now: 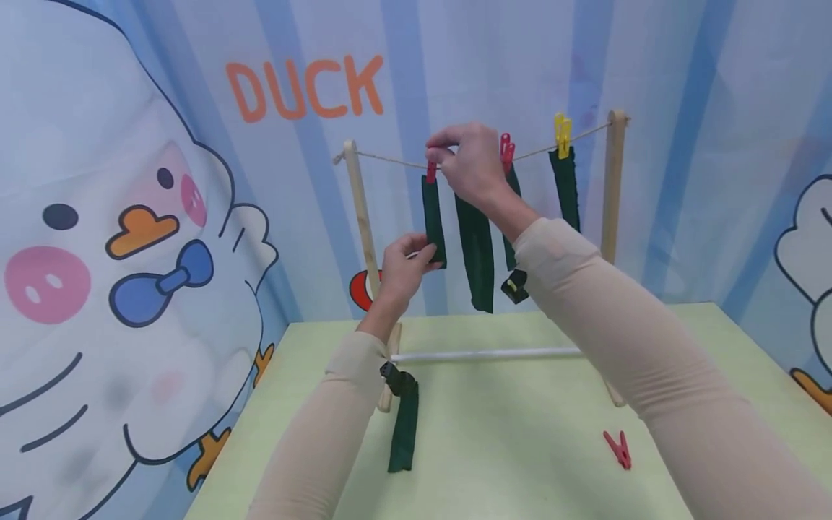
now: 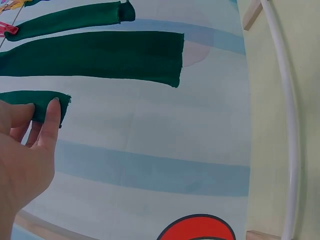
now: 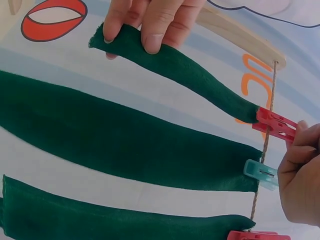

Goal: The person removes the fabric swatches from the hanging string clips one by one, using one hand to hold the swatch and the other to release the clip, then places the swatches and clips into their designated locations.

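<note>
A narrow dark green cloth strip (image 1: 432, 220) hangs from the rope line by a red clothespin (image 3: 276, 125). My right hand (image 1: 473, 162) is up at the line, thumb and fingers pinching the handle end of that clothespin. Lower down, my left hand (image 1: 406, 267) pinches the strip's bottom end between thumb and fingers, as the left wrist view also shows. Beside it hangs a wider green strip (image 2: 100, 55), held by a teal clothespin (image 3: 260, 171) that my right hand hides in the head view. Farther right, another red clothespin (image 1: 507, 153) and a yellow clothespin (image 1: 562, 137) hold green strips.
The rope runs between two wooden posts (image 1: 612, 188), joined low down by a white rod (image 1: 487, 354). On the pale green table lie another green strip (image 1: 404, 430), near my left forearm, and a loose red clothespin (image 1: 620, 451). A printed curtain (image 1: 312, 180) stands behind.
</note>
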### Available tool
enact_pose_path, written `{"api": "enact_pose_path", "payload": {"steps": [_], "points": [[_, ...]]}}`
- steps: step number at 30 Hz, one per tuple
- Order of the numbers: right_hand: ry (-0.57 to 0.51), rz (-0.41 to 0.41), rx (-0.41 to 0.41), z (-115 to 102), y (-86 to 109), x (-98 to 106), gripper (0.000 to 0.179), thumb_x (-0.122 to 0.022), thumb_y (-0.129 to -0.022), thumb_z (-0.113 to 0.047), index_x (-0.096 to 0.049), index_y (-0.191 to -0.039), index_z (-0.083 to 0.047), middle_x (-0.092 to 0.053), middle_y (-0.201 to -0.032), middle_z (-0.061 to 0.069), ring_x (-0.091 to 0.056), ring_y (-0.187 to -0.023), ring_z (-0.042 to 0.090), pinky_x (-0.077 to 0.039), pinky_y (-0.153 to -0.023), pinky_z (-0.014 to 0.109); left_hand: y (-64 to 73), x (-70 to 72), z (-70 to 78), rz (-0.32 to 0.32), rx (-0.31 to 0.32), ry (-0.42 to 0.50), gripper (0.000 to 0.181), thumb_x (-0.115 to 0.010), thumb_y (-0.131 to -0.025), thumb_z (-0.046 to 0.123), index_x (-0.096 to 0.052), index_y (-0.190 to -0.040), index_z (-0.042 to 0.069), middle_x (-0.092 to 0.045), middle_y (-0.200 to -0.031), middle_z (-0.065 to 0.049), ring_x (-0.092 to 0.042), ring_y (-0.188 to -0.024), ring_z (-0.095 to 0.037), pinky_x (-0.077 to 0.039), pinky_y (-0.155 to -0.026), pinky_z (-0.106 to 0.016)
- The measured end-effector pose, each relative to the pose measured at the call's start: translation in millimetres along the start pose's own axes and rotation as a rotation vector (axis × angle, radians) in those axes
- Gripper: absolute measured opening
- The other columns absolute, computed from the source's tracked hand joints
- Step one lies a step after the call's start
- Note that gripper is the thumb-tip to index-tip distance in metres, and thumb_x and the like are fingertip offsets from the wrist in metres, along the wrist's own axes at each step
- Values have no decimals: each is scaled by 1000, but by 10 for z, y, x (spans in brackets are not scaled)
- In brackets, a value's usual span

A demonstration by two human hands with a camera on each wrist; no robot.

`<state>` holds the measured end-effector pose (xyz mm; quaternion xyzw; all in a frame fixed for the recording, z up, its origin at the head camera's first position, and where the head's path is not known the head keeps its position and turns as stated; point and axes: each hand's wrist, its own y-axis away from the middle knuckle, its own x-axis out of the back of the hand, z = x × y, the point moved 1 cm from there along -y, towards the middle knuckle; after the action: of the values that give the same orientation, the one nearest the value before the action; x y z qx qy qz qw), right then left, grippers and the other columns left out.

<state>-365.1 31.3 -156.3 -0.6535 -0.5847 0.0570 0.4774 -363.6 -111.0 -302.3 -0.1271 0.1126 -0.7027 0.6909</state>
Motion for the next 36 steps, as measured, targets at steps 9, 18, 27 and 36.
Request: {"api": "enact_pose_path", "payload": {"steps": [9, 18, 27, 36], "points": [[-77, 139, 54, 32, -22, 26, 21, -66, -98, -18, -77, -112, -7, -74, -111, 6, -66, -106, 14, -45, -56, 23, 12, 28, -23, -3, -24, -15, 20, -61, -100, 8, -63, -118, -1, -62, -114, -14, -64, -103, -23, -57, -84, -30], [-76, 163, 68, 1, -29, 39, 20, -67, -97, -18, -78, -111, -8, -74, -110, 4, -64, -109, 10, -49, -68, 19, 23, 89, -67, 9, -1, -42, 23, -62, -100, 8, -62, -121, 0, -61, -117, -13, -65, -102, -23, -57, -84, -29], [-116, 81, 83, -42, 44, 28, 34, -70, -95, -20, -69, -128, -9, -69, -122, 3, -56, -62, 17, -48, -60, 23, 21, 138, -83, 9, 4, -51, 23, -61, -100, 9, -62, -122, 0, -60, -119, -13, -65, -103, -24, -57, -84, -30], [-167, 74, 170, -10, 148, 57, 39, -70, -96, -20, -63, -130, -4, -65, -118, 9, -59, -107, 16, -52, -84, 22, 59, 158, -117, -2, 11, -35, 20, -62, -99, 7, -63, -118, 0, -61, -115, -13, -64, -102, -23, -58, -83, -31]]}}
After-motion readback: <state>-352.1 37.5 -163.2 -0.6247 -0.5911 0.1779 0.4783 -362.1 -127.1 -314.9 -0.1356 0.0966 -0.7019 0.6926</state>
